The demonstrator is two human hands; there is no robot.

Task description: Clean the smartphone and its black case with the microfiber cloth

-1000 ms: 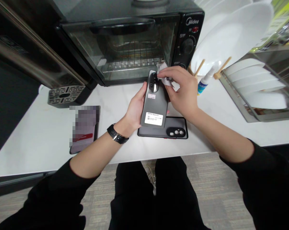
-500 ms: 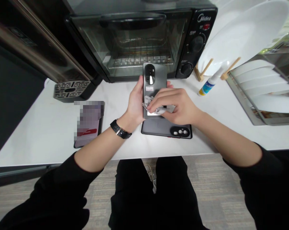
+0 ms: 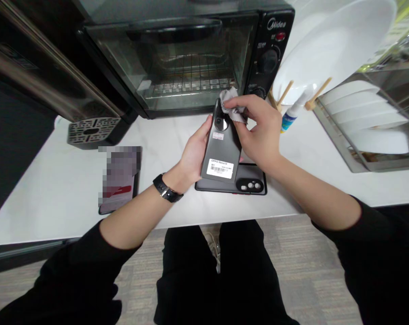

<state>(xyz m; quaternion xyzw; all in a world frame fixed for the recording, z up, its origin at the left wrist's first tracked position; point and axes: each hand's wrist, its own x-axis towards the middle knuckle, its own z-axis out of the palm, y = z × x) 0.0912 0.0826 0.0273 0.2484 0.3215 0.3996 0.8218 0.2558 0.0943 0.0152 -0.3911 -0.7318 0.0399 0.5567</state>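
My left hand (image 3: 194, 153) grips a grey phone (image 3: 221, 146) from its left edge, back side up, with a white barcode sticker near its lower end. My right hand (image 3: 258, 131) pinches a crumpled grey-white cloth (image 3: 232, 106) and presses it against the phone's camera bump at the top. Both hands hover above the white counter (image 3: 55, 180). A second dark phone (image 3: 241, 183) lies flat on the counter right beneath them, camera side up. A black watch sits on my left wrist.
A third phone (image 3: 119, 178) lies on the counter to the left. Behind stand a black toaster oven (image 3: 190, 49) and a dark appliance with a drip grate (image 3: 89, 133). A small spray bottle (image 3: 292, 115), large white plates (image 3: 329, 45) and a dish rack (image 3: 367, 131) are at the right.
My right hand moved the cloth from the lower back of the phone, near the sticker, up to the camera bump. The phone tilted a little.
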